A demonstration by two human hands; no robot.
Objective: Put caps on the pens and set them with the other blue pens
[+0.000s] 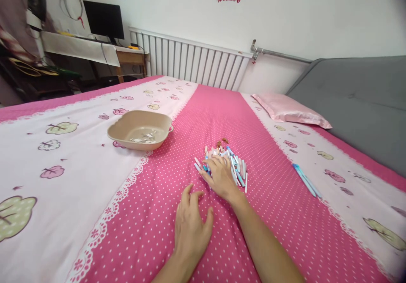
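A pile of small pens and markers (233,162), pink, white and blue, lies on the pink dotted bedspread (228,118). My right hand (220,176) rests on the near side of the pile, fingers spread over the pens and touching them. My left hand (190,223) lies flat on the bedspread just in front of the pile, fingers apart, holding nothing.
A beige plastic basin (141,130) with small scraps inside sits to the left. Two blue pens (306,180) lie apart on the right. A pink pillow (290,110), a grey headboard (358,101) and a white radiator (193,59) lie beyond.
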